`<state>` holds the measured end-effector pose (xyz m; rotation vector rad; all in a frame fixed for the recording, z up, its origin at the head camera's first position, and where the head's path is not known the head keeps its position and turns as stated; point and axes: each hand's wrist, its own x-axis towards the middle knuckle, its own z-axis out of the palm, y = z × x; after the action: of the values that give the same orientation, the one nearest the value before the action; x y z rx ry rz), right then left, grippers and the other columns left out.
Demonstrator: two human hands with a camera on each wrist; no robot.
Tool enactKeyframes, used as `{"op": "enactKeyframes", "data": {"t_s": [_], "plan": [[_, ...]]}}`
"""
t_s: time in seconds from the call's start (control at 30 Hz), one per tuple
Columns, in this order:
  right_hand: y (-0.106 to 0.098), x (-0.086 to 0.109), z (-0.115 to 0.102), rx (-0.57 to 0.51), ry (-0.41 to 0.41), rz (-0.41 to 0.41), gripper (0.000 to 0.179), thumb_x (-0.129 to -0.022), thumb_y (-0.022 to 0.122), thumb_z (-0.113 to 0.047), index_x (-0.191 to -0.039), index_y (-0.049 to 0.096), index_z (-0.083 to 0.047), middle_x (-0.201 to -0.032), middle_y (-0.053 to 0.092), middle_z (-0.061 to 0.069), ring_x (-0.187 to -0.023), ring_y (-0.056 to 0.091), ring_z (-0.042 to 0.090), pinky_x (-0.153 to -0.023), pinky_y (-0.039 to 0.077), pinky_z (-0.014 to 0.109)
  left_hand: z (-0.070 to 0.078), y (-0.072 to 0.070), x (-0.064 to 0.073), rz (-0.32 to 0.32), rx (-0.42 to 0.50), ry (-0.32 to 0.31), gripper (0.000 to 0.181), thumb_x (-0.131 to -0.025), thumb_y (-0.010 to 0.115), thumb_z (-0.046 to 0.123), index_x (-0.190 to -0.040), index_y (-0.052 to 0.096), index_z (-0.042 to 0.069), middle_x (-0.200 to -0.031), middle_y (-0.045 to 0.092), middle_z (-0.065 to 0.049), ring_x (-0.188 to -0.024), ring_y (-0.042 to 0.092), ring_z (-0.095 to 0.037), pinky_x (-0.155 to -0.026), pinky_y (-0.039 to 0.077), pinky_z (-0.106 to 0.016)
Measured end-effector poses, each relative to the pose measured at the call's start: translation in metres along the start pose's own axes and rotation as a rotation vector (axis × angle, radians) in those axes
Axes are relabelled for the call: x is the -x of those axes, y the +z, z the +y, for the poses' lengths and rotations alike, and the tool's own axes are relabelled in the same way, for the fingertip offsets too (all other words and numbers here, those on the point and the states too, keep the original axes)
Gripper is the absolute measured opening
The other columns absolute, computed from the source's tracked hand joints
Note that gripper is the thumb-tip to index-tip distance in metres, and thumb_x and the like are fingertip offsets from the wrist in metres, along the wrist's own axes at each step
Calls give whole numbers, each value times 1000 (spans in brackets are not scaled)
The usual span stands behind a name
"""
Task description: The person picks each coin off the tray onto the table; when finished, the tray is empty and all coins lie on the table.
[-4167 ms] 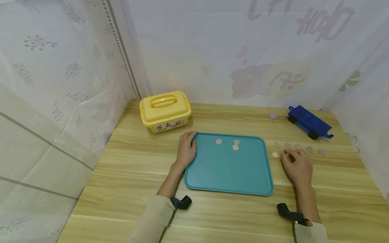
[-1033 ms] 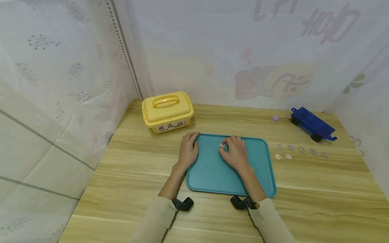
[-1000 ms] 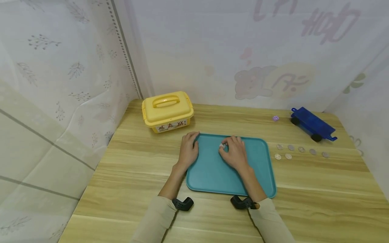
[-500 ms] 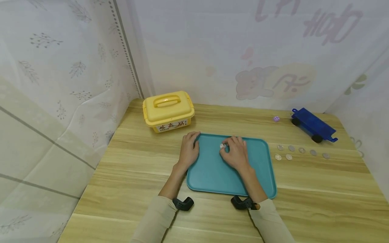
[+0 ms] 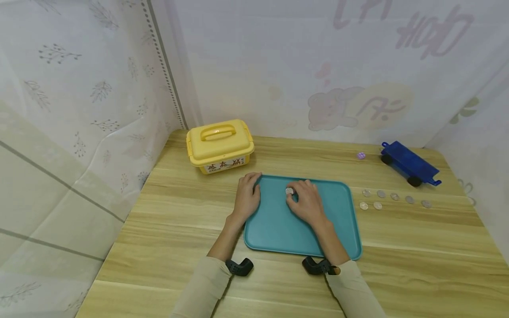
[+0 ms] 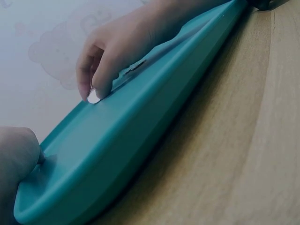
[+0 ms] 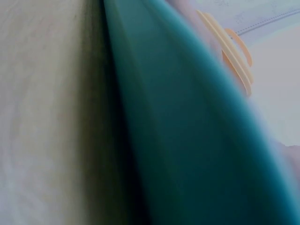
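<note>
My left hand [image 5: 246,197] grips the left rim of the teal tray [image 5: 286,234], its thumb inside the rim and its fingers along the edge. Near the far side of the tray, my right hand [image 5: 307,201] pinches a silver coin [image 5: 289,191] between thumb and fingertips. The left wrist view shows that coin [image 6: 93,96] close to the tray surface, below the right hand [image 6: 119,47]. Behind the thumb there, a thin, flat coin-like thing [image 6: 136,67] lies on the tray. The right wrist view holds mostly the blurred tray side [image 7: 178,122]; the right fingers are barely visible.
Right of the tray, several coins lie in a row [image 5: 394,196], with two nearer coins [image 5: 363,206]. A yellow lidded box [image 5: 220,145] stands behind the tray's left corner. A blue toy trailer [image 5: 409,162] and a small purple die [image 5: 361,155] are at the back right.
From beside the table coins at right, my right hand has moved left over the tray. Over the last second, the pinched coin has turned slightly in its fingers. My left hand stays on the rim.
</note>
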<state>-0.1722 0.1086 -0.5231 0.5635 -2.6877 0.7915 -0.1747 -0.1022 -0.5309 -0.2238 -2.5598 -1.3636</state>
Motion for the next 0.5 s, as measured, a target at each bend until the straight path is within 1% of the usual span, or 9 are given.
{"op": "enactKeyframes", "data": {"t_s": [0.1, 0.2, 0.33, 0.5], "plan": [[0, 0, 0, -19, -24, -19, 21, -92, 67, -16, -110, 74, -8, -98, 72, 9, -86, 57, 26, -77, 46, 42, 0, 0, 0, -3, -5, -5, 39, -99, 53, -1, -137, 58, 1, -136, 57, -16, -124, 49, -35, -105, 44, -49], [-1, 0, -1, -45, -39, -37, 24, -94, 69, -19, -114, 73, -7, -101, 71, 10, -88, 57, 26, -77, 48, 41, 0, 0, -1, -2, -3, -3, 39, -99, 53, -1, -137, 58, 1, -136, 57, -16, -124, 49, -36, -105, 44, -49], [0, 0, -2, -60, -47, -42, 28, -92, 72, -23, -114, 73, -7, -97, 70, 9, -85, 55, 23, -74, 44, 38, 0, 0, 0, 8, 0, 11, 38, -98, 54, -1, -136, 59, -1, -134, 58, -17, -122, 50, -36, -103, 45, -50], [0, 0, -2, -83, -40, -35, 28, -91, 73, -24, -112, 73, -7, -93, 69, 8, -84, 54, 23, -76, 44, 39, 0, 0, 0, 5, 0, 8, 38, -98, 53, -1, -136, 59, 0, -135, 58, -17, -122, 49, -36, -103, 45, -50]]}}
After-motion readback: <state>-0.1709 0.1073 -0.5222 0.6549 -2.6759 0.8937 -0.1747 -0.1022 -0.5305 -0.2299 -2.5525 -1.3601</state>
